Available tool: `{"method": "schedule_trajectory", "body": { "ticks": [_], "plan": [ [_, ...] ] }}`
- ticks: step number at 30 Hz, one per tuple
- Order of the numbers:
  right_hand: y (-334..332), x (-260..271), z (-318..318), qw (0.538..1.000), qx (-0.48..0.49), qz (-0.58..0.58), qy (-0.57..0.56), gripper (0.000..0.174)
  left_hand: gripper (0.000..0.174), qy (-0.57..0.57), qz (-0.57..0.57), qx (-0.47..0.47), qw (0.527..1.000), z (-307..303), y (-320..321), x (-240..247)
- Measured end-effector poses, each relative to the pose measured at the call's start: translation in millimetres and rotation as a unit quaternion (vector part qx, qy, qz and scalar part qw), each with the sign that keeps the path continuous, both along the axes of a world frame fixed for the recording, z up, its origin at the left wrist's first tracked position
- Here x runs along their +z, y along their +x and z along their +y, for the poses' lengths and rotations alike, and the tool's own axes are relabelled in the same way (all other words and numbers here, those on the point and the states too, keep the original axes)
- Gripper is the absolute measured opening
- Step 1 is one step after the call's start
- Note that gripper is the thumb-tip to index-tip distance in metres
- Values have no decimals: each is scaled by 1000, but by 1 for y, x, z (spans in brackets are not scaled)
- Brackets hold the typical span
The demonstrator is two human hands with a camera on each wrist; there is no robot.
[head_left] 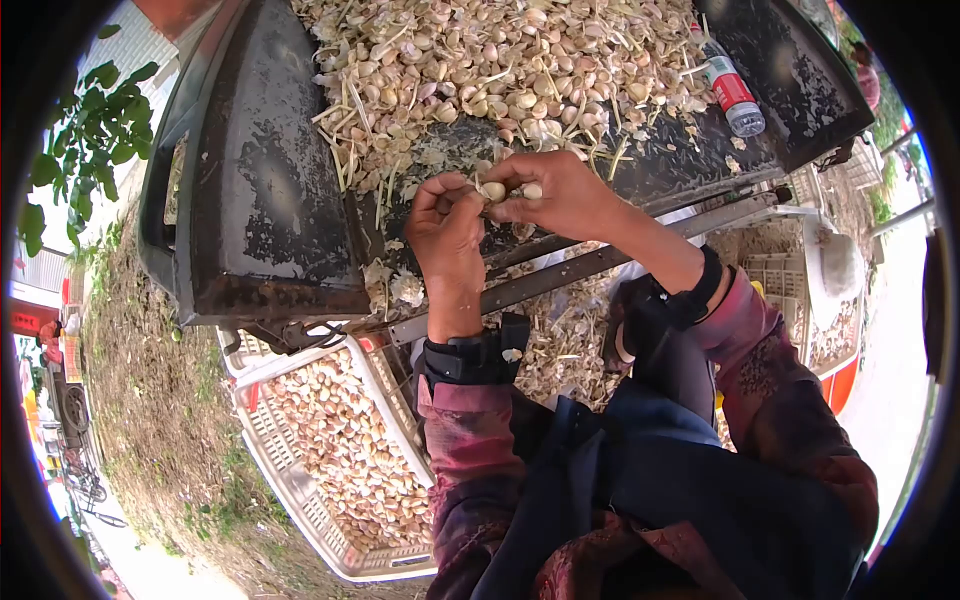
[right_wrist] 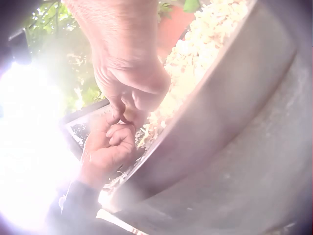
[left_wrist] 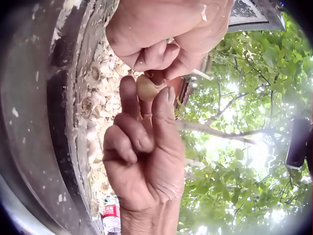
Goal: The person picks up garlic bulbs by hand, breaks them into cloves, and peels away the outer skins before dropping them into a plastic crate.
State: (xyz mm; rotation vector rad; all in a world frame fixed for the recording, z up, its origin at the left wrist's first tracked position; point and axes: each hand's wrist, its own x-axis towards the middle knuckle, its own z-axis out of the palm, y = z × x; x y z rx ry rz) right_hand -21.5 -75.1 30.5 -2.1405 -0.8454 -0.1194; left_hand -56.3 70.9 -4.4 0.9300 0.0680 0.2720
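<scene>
Both hands meet fingertip to fingertip over the near edge of the dark metal tray (head_left: 300, 200). A pale garlic clove (head_left: 494, 191) lies between them, pinched by the thumb and fingers of the right hand (head_left: 565, 195). Another pale clove (head_left: 532, 190) shows within the right fingers. Curled fingers of the left hand (head_left: 447, 235) grip the near side of the first clove. In the left wrist view, the right hand (left_wrist: 144, 161) holds the clove (left_wrist: 147, 89) beneath the left hand (left_wrist: 166, 29). The right wrist view is washed out; the right hand (right_wrist: 129, 83) partly hides the contact.
A heap of garlic cloves, skins and stems (head_left: 500, 70) covers much of the tray, with a red-labelled bottle (head_left: 733, 95) at its right. Below left stands a white crate (head_left: 245, 400) of cloves. More crates (head_left: 775, 285) stand at right; skins (head_left: 570, 340) litter the ground.
</scene>
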Motion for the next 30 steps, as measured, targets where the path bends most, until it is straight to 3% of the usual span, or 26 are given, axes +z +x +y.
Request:
{"method": "schedule_trajectory", "body": {
  "ticks": [2,3,4,5,6,8,9,11,12,14,15,16,17,18,20,24,26,27,29,30],
  "plan": [
    [5,-9,-1,981,59,144,112,29,13,-105,-8,-49,993,1,-3,3],
    [4,-9,-2,982,59,144,111,29,13,-105,-9,-49,993,2,-4,3],
    [2,-7,-2,922,59,323,206,24,12,-117,-14,-78,990,2,-5,3],
    [1,-7,-4,821,56,488,291,21,11,-129,-20,-107,986,3,-6,3],
    [4,-7,-6,822,56,487,290,21,11,-130,-20,-107,986,3,-8,2],
    [20,-5,-12,682,59,558,468,17,8,-137,-47,-127,981,5,-12,1],
    [27,5,-16,686,60,544,480,16,8,-138,-47,-128,981,5,-12,2],
    [50,13,-24,680,63,536,496,17,9,54,30,-22,998,5,-10,6],
    [62,15,-24,682,63,535,495,17,9,53,28,-22,998,5,-9,6],
    [85,16,-21,752,83,495,427,20,16,32,67,-46,996,3,-8,6],
    [94,17,-14,753,84,495,426,20,16,31,66,-46,996,2,-6,5],
    [101,18,-4,938,-3,281,205,20,17,26,52,-48,997,1,-5,4],
    [107,19,5,995,-88,28,-45,21,18,20,37,-50,998,-1,-4,3],
    [119,13,9,995,-88,28,-45,21,18,20,38,-50,998,-3,-4,3],
    [141,-2,18,938,-144,-183,-257,20,18,17,61,-32,997,-4,-2,6],
    [145,4,33,917,-126,-133,-355,20,18,23,62,-45,997,-1,-1,3],
    [145,7,39,860,-130,-141,-472,19,17,18,52,-55,997,-1,1,3],
    [145,7,36,860,-131,-143,-471,19,17,19,51,-55,997,-1,1,3],
    [142,6,28,948,-124,-62,-285,18,18,6,44,-35,998,-2,1,2],
    [135,11,25,948,-124,-64,-285,18,18,6,42,-34,999,-2,2,1]
  ]
}}
